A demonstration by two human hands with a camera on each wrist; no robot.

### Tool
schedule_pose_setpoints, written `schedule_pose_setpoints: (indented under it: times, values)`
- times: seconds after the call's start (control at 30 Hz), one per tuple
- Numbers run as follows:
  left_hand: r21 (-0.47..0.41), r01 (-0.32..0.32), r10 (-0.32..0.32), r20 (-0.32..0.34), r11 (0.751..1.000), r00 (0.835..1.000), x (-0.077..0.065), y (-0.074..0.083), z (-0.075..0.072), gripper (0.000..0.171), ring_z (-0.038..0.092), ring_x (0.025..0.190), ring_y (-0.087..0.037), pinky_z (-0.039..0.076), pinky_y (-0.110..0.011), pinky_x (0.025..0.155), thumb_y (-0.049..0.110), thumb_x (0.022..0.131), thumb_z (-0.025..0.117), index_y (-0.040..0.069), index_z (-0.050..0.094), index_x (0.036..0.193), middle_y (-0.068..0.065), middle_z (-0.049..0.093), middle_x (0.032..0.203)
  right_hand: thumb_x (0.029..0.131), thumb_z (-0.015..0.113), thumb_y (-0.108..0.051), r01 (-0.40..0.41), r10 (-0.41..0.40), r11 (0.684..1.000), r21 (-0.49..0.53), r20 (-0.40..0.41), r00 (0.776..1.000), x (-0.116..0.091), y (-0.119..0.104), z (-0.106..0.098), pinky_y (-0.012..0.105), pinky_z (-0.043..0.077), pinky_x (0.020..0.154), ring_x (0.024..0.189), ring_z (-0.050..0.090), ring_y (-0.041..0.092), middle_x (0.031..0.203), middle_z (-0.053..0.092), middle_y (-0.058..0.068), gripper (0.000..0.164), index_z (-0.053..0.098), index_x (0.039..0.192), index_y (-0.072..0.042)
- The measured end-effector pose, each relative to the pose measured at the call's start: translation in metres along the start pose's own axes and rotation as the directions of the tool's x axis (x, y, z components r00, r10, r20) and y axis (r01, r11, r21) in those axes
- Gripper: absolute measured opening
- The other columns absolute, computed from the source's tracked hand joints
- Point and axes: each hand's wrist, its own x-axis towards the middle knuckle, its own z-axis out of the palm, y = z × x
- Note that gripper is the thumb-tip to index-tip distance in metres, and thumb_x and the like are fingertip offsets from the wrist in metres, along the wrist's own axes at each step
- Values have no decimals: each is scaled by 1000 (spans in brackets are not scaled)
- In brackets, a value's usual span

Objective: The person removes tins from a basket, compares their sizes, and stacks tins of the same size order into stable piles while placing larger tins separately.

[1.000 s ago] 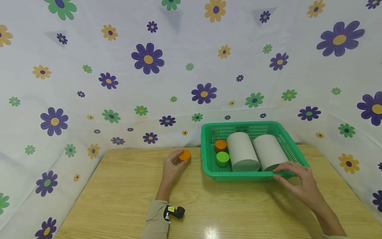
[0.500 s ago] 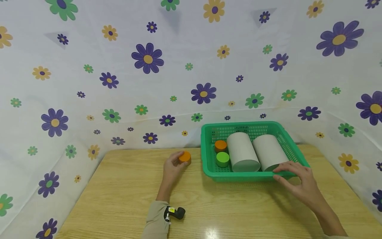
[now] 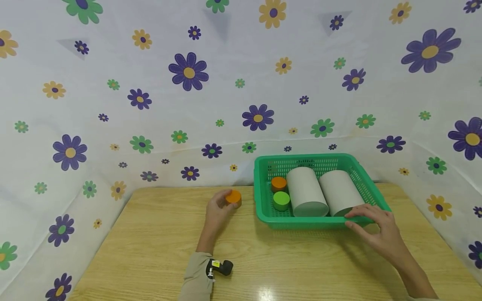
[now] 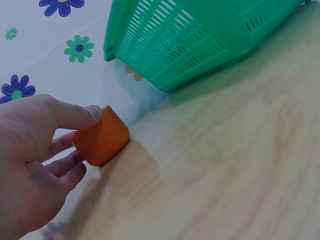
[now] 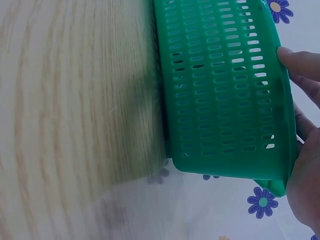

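Note:
My left hand [image 3: 218,211] pinches a short orange cylinder [image 3: 234,198] between thumb and fingers, on the table left of the green basket [image 3: 301,220]. In the left wrist view the orange cylinder [image 4: 102,139] shows its curved side, its bottom edge right at the wood. My right hand [image 3: 380,228] grips the basket's front rim near its right corner, thumb outside and fingers over the rim. The right wrist view shows the thumb [image 5: 300,64] against the slotted basket wall [image 5: 220,90]. Inside the basket lie two large white cylinders [image 3: 306,192], another orange cylinder [image 3: 278,184] and a light green one [image 3: 281,200].
The wooden table [image 3: 158,242] extends to the left and in front of the basket. A white flower-printed cloth [image 3: 226,96] hangs behind and along both sides. A small black camera [image 3: 224,267] is strapped to the left wrist.
The left hand and its orange cylinder have shifted only very slightly. The right hand keeps its place on the basket rim, and the basket's contents stay put.

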Motion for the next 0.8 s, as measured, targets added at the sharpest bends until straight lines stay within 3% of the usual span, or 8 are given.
schedule_pose_setpoints:
  times: [0.1,0.27,0.4,0.6,0.8]
  values:
    - [19,-8,9,-18,1000,1000,1,7,-2,48,52,135,-33,41,-44,115,-1,91,73,0,61,137,-14,57,142,66,86,14,4,-4,1000,2,4,1000,0,0,-1,28,21,91,105,56,-3,101,71,-3,47,75,95,-21]
    - [62,-152,153,-20,986,988,5,18,-6,46,49,135,-41,36,-57,116,-3,89,75,-5,62,133,-22,58,141,67,86,14,7,-7,1000,-5,9,1000,2,1,-1,29,21,92,104,57,-3,100,71,-3,46,75,95,-20]
    - [63,-205,207,-27,977,978,3,39,-7,44,47,136,-46,33,-63,115,-4,90,74,-6,62,132,-26,56,142,69,86,11,-7,8,1000,-11,20,1000,4,1,0,29,22,92,104,57,-3,100,72,-4,43,75,96,-21]
    - [82,-285,286,-8,955,958,3,54,-7,40,50,134,-39,35,-62,114,2,92,76,0,66,131,-20,59,138,71,87,8,-37,37,999,-8,26,999,4,-1,2,28,22,93,103,56,-3,99,72,-4,39,76,96,-20]
    - [105,-323,320,46,941,946,-4,81,2,35,57,127,-32,42,-58,111,6,94,75,5,69,128,-11,64,133,68,86,12,-19,19,1000,-1,13,1000,3,-3,0,29,22,94,102,56,0,98,72,-3,43,75,95,-20]
